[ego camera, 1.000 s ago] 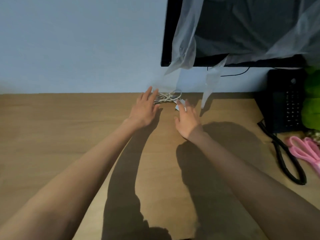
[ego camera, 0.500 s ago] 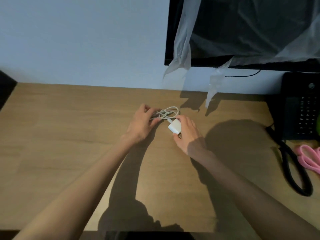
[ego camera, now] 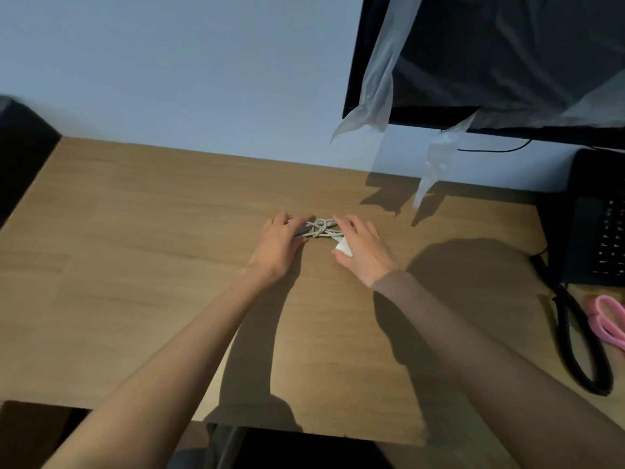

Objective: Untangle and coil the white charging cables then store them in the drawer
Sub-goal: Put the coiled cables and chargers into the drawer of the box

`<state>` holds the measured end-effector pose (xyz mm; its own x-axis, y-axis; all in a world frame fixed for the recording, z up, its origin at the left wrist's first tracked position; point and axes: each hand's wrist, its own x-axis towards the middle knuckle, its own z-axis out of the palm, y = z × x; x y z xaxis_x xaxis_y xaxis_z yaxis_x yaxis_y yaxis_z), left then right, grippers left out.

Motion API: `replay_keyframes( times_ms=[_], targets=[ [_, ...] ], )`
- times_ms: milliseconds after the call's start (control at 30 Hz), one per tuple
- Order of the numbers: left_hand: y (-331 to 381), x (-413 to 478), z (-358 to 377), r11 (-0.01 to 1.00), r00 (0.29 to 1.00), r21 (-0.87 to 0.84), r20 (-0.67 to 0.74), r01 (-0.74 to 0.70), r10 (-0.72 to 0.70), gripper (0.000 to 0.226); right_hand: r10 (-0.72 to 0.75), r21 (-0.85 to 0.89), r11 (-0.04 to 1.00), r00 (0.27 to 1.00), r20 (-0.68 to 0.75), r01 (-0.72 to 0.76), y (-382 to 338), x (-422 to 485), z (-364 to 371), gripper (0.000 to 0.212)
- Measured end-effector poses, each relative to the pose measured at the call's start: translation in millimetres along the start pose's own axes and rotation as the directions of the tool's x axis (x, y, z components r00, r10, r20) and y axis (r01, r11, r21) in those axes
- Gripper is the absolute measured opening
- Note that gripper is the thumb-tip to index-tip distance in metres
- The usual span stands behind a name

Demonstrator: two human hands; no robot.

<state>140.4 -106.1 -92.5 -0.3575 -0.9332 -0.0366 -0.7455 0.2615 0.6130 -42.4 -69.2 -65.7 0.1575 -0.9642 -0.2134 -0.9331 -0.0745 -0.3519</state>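
Nearest the viewer, two bare forearms reach forward over the front edge of the wooden tabletop [ego camera: 152, 265], casting long shadows on it. Below that edge is a dark gap with something grey in it, too dim to identify.

At mid-table the left hand [ego camera: 279, 245] grips the left end of the white charging cables [ego camera: 319, 228], its fingers [ego camera: 297, 221] curled together over the strands. The cables lie on the tabletop between the two hands, knotted into a tight tangle with loops crossing at the middle. The right hand [ego camera: 363, 247] closes on a white plug block [ego camera: 343, 247], which is pinched between thumb and bent fingers; the fingertips reach onto the right end of the tangle. Both hands cover the cable ends, so how far the strands run cannot be told.

To the right, well apart from the hands, pink scissors [ego camera: 608, 321] lie beside a black coiled cord [ego camera: 575, 340] that leads up to a black telephone [ego camera: 595, 225]. At the far left edge stands a dark object [ego camera: 20, 154], cut off by the frame.

Farthest back is a pale wall [ego camera: 186, 62] and a black monitor [ego camera: 507, 55], with loose clear plastic film [ego camera: 378, 79] hanging down from its screen above the tabletop behind the hands.
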Motion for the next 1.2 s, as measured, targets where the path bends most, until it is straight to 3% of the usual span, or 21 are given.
replay_keyframes(
  times_ms=[300,633,933,1200],
  targets=[
    [5,-18,-40,0.996,0.998,-0.088,-0.07,-0.002,-0.004,0.043,-0.119,0.044,0.992,0.991,-0.062,0.122,-27,-10,-20,0.061],
    [-15,-66,-130,0.996,0.973,-0.084,-0.232,-0.016,-0.003,0.045,-0.265,0.082,0.959,0.96,-0.093,0.272,-118,-7,-49,0.065],
    [-74,-116,-207,0.997,0.939,-0.064,-0.339,0.034,-0.054,0.045,-0.387,0.068,0.915,0.912,-0.137,0.399,-221,20,-36,0.063],
    [-164,-165,-292,1.0,0.942,-0.005,-0.335,0.011,-0.012,0.045,-0.381,0.137,0.904,0.908,-0.177,0.406,-345,32,5,0.063]
  ],
)
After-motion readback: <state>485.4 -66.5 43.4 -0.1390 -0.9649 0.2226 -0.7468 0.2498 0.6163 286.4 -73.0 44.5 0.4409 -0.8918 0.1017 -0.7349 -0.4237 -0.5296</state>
